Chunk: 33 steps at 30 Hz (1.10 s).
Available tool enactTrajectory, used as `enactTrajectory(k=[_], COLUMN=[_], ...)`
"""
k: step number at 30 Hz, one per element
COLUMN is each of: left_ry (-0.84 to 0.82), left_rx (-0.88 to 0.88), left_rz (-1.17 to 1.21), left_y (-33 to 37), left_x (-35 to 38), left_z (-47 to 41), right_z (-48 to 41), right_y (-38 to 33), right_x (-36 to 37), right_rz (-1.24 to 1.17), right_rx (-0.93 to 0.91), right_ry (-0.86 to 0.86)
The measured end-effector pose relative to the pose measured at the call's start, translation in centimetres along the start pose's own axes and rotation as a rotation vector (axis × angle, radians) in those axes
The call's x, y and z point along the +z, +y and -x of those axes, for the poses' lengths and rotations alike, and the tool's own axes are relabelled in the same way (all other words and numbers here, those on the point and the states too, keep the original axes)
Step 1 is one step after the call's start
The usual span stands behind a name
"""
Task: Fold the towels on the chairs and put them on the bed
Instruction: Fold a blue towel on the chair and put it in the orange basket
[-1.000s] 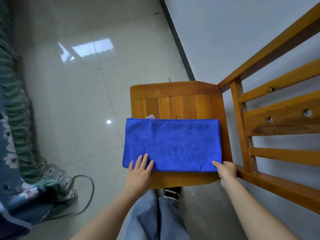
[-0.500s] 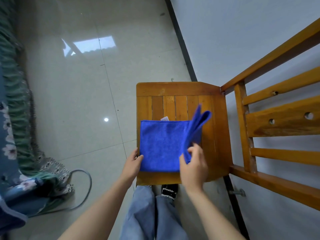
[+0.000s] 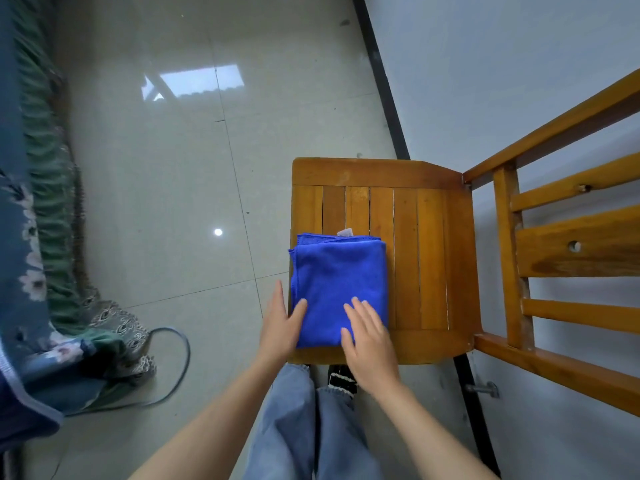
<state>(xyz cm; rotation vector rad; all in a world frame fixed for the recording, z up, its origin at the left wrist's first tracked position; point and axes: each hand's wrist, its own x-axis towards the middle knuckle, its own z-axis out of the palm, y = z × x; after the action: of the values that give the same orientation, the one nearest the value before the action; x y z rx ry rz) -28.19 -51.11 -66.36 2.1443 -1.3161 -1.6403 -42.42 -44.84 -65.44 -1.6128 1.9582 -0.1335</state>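
Location is a home bedroom: floral bedspread (image 3: 20, 237) at left, wooden chair (image 3: 433, 237), glossy tiled floor (image 3: 166, 168).

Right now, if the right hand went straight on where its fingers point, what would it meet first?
More blue towel: the right hand lies flat on it. Past the towel's far edge, probably only bare chair seat; depth is unclear.

You have bare chair seat (image 3: 429, 271) right of the folded towel (image 3: 339, 282) at frame centre; the slatted chair back (image 3: 568, 247) walls off the right side; open floor (image 3: 166, 188) fills the upper left as far as the bed (image 3: 14, 202) along the left edge; a looped cable (image 3: 188, 355) lies lower left beside the bed.
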Motion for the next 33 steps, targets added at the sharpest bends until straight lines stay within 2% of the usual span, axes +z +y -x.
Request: enactTrajectory(k=[1, 2, 4, 5, 8, 14, 17, 20, 27, 33], left_ry=[0.110, 0.149, 0.098, 0.052, -0.028, 0.219, 0.191, 0.162, 0.296, 0.569], left_rx=[0.142, 0.341, 0.683, 0.795, 0.799, 1.050, 1.101, 1.061, 0.973, 0.975], left_rz=[-0.271, -0.521, -0.905, -1.029, -1.182, -1.185, -1.171, -1.126, -1.072, -1.027], left_y=[-0.6, -1.1, -2.3, -3.0, -4.1, -3.9, -2.6, -0.4, 8.0, 13.2], left_x=[0.2, 0.6, 1.9, 2.6, 3.4, 3.1, 2.4, 1.3, -4.9, -13.4], left_z=[0.1, 0.2, 0.4, 0.3, -0.7, -3.9, -4.0, -2.6, 4.2, 10.0], right_z=[-0.1, -0.2, -0.4, -0.6, -1.3, -2.6, -3.0, -3.1, -4.1, -4.8], right_y=[0.9, 1.8, 3.8, 4.6, 5.7, 6.4, 6.8, 6.3, 0.3, -8.6], right_x=[-0.1, 0.0, 0.6, 0.7, 1.1, 1.3, 0.7, -1.8, -13.2, -21.9], right_rz=[0.119, 0.241, 0.391, 0.428, 0.506, 0.523, 0.474, 0.470, 0.545, 0.567], right_rx=[-0.022, -0.039, -0.104, -0.124, -0.225, -0.371, -0.480, -0.543, -0.705, -0.946], right_ry=[-0.034, -0.072, -0.161, -0.195, -0.129, 0.078, 0.226, 0.293, 0.383, 0.507])
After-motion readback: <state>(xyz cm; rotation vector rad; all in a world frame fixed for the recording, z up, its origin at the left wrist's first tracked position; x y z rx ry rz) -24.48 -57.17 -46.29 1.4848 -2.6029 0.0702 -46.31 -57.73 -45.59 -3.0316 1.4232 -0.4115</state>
